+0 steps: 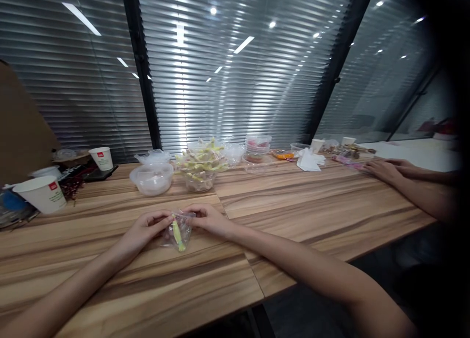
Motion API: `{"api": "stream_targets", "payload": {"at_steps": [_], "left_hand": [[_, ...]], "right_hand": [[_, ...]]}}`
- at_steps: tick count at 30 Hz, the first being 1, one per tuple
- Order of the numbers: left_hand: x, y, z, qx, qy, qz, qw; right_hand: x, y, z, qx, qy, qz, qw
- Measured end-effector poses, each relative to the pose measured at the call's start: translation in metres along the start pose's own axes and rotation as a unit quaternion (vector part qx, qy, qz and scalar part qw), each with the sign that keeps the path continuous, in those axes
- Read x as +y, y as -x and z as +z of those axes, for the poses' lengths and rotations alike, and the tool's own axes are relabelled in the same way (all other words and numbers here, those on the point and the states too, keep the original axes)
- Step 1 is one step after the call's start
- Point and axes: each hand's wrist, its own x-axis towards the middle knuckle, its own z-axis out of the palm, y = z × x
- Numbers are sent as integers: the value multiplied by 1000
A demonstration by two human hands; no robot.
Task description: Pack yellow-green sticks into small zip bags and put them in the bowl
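Head view of a wood-grained worktop (293, 201) before windows with slatted blinds (235, 83); toward its far side stands a clear tub (200, 184), heaped high with pale yellow pieces (201, 159). On the near side of the tub, a little to its left, is a small clear bag (186, 234) with a slim yellow strip (177, 235) showing through it; whether the strip is fully inside is hard to tell. A person's two bare hands hold this bag between them; the left hand (150, 225) pinches its upper edge near the strip's top end, and the right hand (206, 218) pinches the other side of that edge.

Immediately left of the tub sit clear bowls (152, 179); further left are a small paper cup (103, 159), a dark flat object (97, 174) under it, and, nearer the viewer, a larger paper cup (46, 196). Right of the tub come stacked containers (257, 145), an orange packet (282, 155) and crumpled white tissues (310, 160); well to the tub's right, another person's hands (384, 169) are beside a pink item (347, 162), their grip too small to make out.
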Motion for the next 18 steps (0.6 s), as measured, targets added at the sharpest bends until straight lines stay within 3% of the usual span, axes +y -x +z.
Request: {"api": "stream_targets", "payload": {"at_steps": [8,13,18], "left_hand": [[-6,-3,-4,-11,-20,-1,1000],[-5,-2,-3,-4,-22,4,1000],[-1,0,-1,3,-17,1,1000]], "right_hand": [[1,4,-2,-53,130,-38,989],[-1,5,-2,-81,127,-68,986],[-5,6,1,-62,134,-61,987]]}}
